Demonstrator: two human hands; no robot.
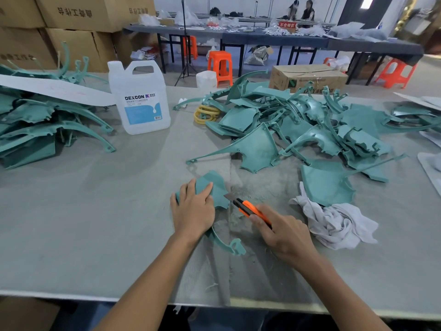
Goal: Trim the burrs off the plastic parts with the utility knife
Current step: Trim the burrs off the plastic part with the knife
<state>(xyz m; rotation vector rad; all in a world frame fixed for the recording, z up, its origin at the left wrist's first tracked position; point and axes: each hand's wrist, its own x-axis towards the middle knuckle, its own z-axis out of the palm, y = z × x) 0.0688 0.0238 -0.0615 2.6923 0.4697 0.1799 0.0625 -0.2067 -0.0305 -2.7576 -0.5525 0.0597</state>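
A teal plastic part [218, 187] lies flat on the grey table [95, 223] in front of me. My left hand [193, 210] presses down on it, fingers spread over its top and curled at its far edge. Its curved arm [229, 244] sticks out toward me from under that hand. My right hand [284, 232] grips an orange utility knife [250, 209], and the blade tip touches the part's right edge. Fine shavings lie on the table around the blade.
A big heap of teal parts [310, 130] fills the right middle, and another stack [35, 125] sits at the left. A white DEXCON jug [140, 101] stands between them. A crumpled white rag [334, 220] lies right of my knife hand. A cardboard box [307, 77] sits behind the heap.
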